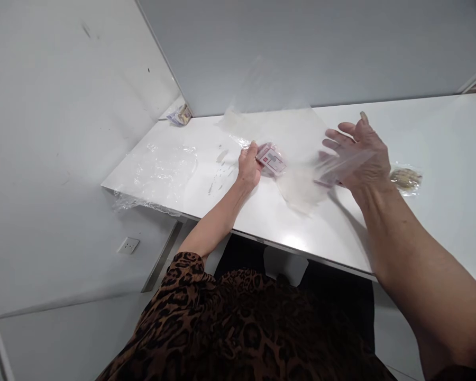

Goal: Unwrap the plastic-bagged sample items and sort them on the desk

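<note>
My left hand (249,166) is closed on a small packet with a white and red label (272,159), its thumb on top. A large clear plastic bag (301,132) spreads around the packet and stretches up toward the wall. To the right, my right hand (359,151) is raised over the table with its fingers spread and the thumb pointing up. Part of the thin film lies across its palm and fingers. Whether the packet is inside the bag or against it, I cannot tell.
The white table (277,211) runs along a grey wall. On its left end, crumpled clear plastic (158,174) hangs over the front edge. A small wrapped packet (179,115) sits in the back left corner. Right of my right wrist lies a clear-wrapped brownish item (406,180).
</note>
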{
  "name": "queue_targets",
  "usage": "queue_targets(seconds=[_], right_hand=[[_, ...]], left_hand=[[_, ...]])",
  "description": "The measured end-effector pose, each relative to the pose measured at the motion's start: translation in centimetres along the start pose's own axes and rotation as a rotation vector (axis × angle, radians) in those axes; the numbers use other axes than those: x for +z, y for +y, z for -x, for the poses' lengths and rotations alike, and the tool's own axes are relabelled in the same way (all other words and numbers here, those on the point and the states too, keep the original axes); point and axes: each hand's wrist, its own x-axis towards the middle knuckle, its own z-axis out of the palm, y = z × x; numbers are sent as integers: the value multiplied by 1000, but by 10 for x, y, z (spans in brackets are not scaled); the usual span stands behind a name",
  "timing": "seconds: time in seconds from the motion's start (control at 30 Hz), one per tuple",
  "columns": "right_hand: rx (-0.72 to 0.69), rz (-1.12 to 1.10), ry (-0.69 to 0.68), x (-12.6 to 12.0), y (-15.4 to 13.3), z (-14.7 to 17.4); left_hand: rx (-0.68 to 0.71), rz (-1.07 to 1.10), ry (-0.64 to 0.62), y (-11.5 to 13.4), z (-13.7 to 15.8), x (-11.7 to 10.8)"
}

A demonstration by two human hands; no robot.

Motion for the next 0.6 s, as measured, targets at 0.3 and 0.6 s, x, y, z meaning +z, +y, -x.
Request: queue_targets(seconds=[0.3, 0.6], right_hand=[[72, 454, -125, 13, -10, 22], [-545, 450, -158, 15, -34, 28]], left_hand=[[-244, 102, -32, -2, 0, 5], [-277, -92, -191, -12, -17, -5]])
